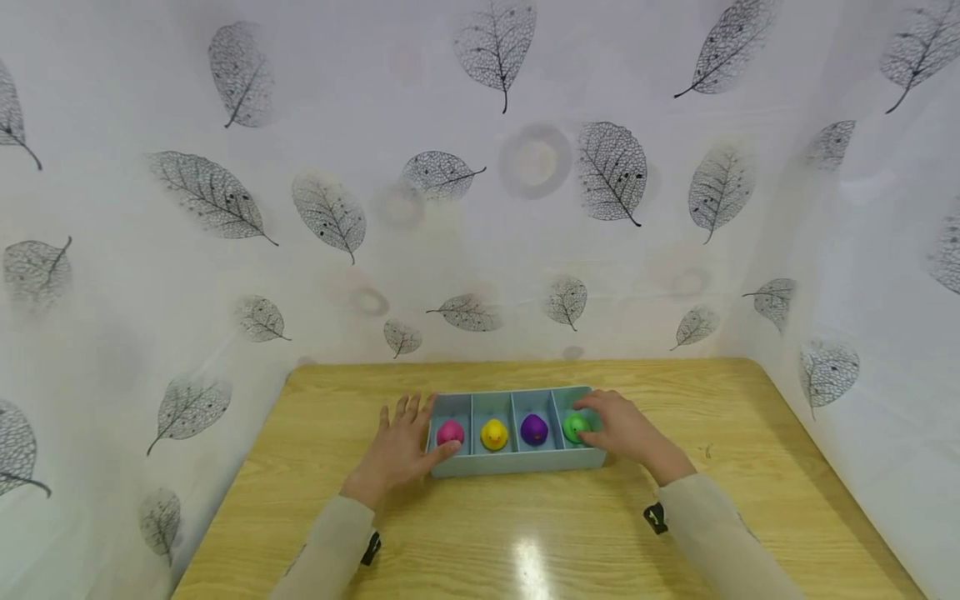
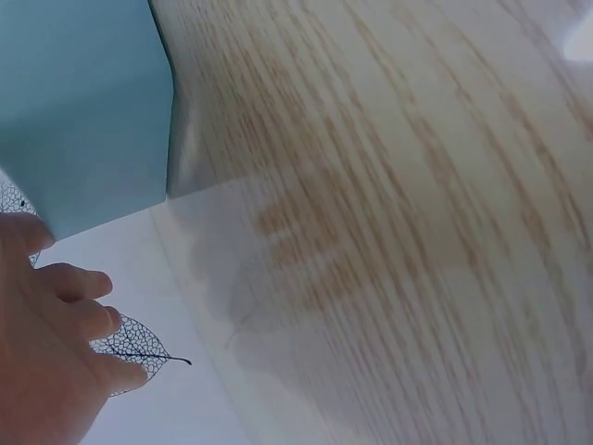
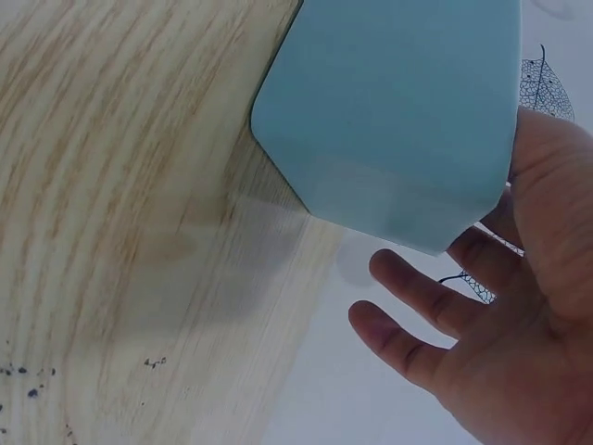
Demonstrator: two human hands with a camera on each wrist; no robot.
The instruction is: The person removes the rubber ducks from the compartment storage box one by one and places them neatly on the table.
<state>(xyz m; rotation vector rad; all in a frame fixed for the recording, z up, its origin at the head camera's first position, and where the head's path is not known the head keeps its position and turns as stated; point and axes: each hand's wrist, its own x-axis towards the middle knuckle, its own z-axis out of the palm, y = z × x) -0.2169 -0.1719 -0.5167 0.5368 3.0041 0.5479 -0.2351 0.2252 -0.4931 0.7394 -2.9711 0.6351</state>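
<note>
Left hand [image 1: 396, 454], fingers spread wide, at left end of blue tray [image 1: 517, 463] on wooden table [image 1: 457, 533]. Right hand [image 1: 630, 425] curves beside green toy [image 1: 574, 427] in rightmost compartment; cannot tell if gripping. Pink toy [image 1: 450, 431], yellow toy [image 1: 494, 434], purple toy [image 1: 534, 429] in others. Leaf-print sheet [image 1: 510, 250] behind.

Head cam: up high, facing forward and down, widest and farthest; covers counter [image 1: 465, 533], tray [image 1: 517, 463], left hand [image 1: 401, 450], right hand [image 1: 626, 425], leaf-print sheet [image 1: 517, 246] behind. Left wrist cam: close, tilted, on tray's outer wall, left hand at left edge. Right wrist cam: equally close, right hand at right edge. All three share tray, counter, sheet.
</note>
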